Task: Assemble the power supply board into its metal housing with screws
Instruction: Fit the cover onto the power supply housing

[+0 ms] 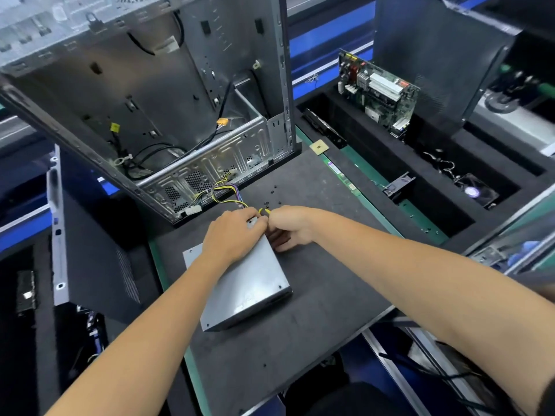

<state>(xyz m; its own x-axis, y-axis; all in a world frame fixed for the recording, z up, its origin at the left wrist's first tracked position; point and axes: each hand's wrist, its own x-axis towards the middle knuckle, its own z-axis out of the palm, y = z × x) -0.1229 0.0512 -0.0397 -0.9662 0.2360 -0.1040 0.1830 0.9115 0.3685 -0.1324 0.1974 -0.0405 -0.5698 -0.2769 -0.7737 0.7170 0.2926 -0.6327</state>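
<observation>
Centrally lay one grey metal housing (pixel 249 283) flat on a dark mat (pixel 315 325), long axis running from 11 o'clock to 5 o'clock. Rested on its far end, at about 11 o'clock of its middle, one left hand (pixel 232 235), fingers curled down over the top edge where the wires came out; whether pinching anything there, could not tell. Met it from 3 o'clock one right hand (pixel 289 226), fingers tucked under at the housing's far right corner, thumb side pinching a yellow wire (pixel 264 210) just beyond the edge. So lay the housing mostly behind both grips, toward 6 o'clock, with only its far end under the hands. Board inside not visible.

Ran one bundle of yellow, black and purple wires (pixel 223 193) from the hands toward 11 o'clock, ending at a white plug (pixel 192 210) beside one open computer case (pixel 168 115). Stood that case tilted at 11 o'clock, loose black cables inside. Scattered on the mat at 12 o'clock of the hands, several small black screws (pixel 271 197), too small to count surely. Stood one green circuit board (pixel 377 90) upright in a black tray at 2 o'clock. Sat one small tan square chip (pixel 319 146) at the mat's far edge, 1 o'clock. Leaned one grey side panel (pixel 58 235) at 9 o'clock.
</observation>
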